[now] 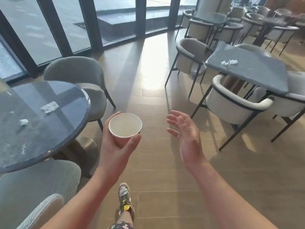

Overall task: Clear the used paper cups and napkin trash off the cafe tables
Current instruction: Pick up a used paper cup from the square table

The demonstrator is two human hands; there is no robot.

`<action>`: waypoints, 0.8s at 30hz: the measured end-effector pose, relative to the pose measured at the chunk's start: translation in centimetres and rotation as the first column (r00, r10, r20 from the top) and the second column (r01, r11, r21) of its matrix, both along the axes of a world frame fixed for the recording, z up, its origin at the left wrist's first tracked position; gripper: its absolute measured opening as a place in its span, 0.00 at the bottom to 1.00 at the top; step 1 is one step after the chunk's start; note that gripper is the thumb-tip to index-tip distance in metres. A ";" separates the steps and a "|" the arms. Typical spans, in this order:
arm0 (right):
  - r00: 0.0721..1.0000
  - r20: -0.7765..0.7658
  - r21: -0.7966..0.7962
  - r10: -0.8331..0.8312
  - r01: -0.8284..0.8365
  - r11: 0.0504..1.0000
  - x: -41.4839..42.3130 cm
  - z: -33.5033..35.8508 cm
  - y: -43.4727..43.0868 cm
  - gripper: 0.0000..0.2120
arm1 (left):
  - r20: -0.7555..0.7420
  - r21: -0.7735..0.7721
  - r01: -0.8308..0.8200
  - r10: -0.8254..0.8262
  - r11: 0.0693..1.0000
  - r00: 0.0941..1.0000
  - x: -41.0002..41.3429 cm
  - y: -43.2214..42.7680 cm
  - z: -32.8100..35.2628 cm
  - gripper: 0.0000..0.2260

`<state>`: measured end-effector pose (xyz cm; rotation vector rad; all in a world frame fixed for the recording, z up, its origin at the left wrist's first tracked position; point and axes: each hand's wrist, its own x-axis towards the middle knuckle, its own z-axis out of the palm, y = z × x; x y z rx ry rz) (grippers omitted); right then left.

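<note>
In left grip (115, 146): cup (125, 125), upright, mouth up, white inside, nothing visible in it. Curled round cup's left and far side with fingers (106, 128), thumb pressed on near wall just under rim. To the right, apart from cup: right grip (188, 138), spread, palm turned toward cup, fingers loosely bent, holding and touching nothing. Left of left grip, on round counter (49, 142): crumpled napkin (24, 122), and beyond it flat napkin (49, 106). Well beyond right grip, on square counter (257, 76): two napkins (229, 62), crumpled, side by side.
</note>
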<state>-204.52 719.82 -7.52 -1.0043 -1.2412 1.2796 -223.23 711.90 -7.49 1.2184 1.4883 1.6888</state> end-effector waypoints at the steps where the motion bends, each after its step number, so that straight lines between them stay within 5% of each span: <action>1: 1.000 0.002 -0.001 -0.001 0.001 1.000 -1.3 -0.3 2.4 0.18 | -0.011 -0.004 0.005 -0.005 1.000 1.000 -1.1 2.5 -0.3 0.37; 14: 0.996 -0.028 0.022 -0.086 0.087 0.996 -16.1 1.1 33.9 0.22 | -0.012 -0.032 0.057 -0.057 0.998 0.998 -16.8 35.8 0.4 0.30; 24: 0.993 -0.022 0.020 -0.114 0.115 0.993 -20.6 -1.1 59.2 0.22 | -0.001 -0.021 0.124 -0.124 0.992 0.992 -20.8 61.5 -1.1 0.30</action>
